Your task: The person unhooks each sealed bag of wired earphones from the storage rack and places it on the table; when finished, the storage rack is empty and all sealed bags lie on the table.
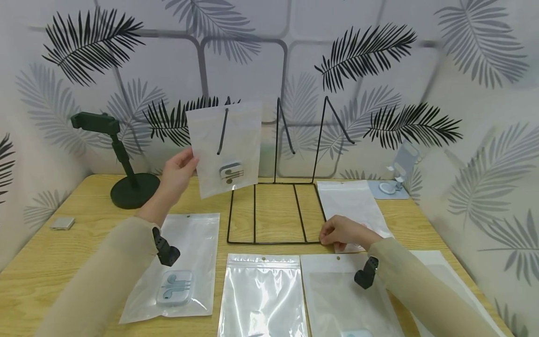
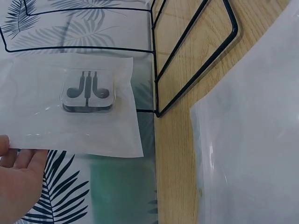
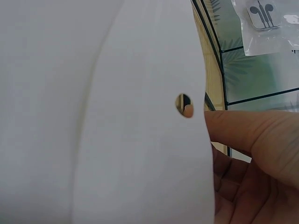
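Note:
My left hand [image 1: 176, 175] pinches the left edge of a white plastic bag [image 1: 208, 140], which hangs with the top-left hook [image 1: 223, 131] of a black wire rack [image 1: 269, 243] running down its front. A square case of earphones [image 1: 231, 174] shows in the bag's lower part, and again in the left wrist view [image 2: 88, 91]. My right hand [image 1: 347, 231] has its fingers curled at the rack's front right corner. In the right wrist view, a white bag with a punched hole [image 3: 140, 121] covers most of my fingertips; one shows through the hole.
Several bags lie on the wooden table [image 1: 29, 281]: one with earphones [image 1: 189, 252] at left, others in front [image 1: 263, 295] and at right [image 1: 351, 196]. A dark green stand [image 1: 134, 189] and a light blue stand [image 1: 402, 164] stand at the back. Bare hooks [image 1: 286, 126] rise beside the hanging bag.

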`<move>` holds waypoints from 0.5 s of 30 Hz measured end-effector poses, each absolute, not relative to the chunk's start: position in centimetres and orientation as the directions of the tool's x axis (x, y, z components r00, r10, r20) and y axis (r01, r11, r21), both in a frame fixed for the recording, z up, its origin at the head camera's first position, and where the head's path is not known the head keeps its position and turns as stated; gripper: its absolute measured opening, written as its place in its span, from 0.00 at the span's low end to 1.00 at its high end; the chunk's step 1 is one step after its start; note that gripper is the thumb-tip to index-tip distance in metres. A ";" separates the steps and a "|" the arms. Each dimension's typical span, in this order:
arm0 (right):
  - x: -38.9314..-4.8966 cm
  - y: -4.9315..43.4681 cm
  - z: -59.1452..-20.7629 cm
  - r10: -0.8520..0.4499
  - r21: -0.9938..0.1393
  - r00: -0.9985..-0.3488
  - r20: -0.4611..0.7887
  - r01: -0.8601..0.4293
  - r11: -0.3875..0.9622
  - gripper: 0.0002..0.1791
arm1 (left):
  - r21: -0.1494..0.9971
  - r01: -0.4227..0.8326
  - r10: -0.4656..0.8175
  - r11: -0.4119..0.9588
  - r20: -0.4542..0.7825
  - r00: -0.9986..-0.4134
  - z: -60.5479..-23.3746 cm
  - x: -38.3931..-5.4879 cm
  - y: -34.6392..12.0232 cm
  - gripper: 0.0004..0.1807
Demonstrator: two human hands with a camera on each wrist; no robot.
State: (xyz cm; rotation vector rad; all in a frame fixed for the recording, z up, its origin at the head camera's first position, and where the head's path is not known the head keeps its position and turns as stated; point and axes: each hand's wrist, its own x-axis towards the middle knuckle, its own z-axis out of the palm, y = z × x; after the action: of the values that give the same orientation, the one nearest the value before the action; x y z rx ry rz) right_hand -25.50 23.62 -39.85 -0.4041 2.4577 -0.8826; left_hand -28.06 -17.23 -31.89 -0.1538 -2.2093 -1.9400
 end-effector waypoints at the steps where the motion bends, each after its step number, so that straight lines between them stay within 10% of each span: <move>1: -25.5 23.6 -39.9 -0.426 -0.656 -0.835 -0.350 -0.106 0.747 0.03 | 0.970 0.208 -0.054 0.125 0.216 -0.975 -31.9 -28.1 -17.2 0.23; 15: -25.6 23.7 -40.1 -0.416 -0.652 -0.837 -0.355 -0.098 0.752 0.03 | 0.974 0.200 -0.085 0.102 0.209 -0.974 -32.1 -28.0 -17.0 0.21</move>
State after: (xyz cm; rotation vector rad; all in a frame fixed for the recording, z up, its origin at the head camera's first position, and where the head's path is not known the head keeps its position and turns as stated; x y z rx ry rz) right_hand -25.63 23.69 -40.11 -0.3882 2.4608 -0.8775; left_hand -28.03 -16.97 -32.06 -0.1150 -2.1630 -1.9701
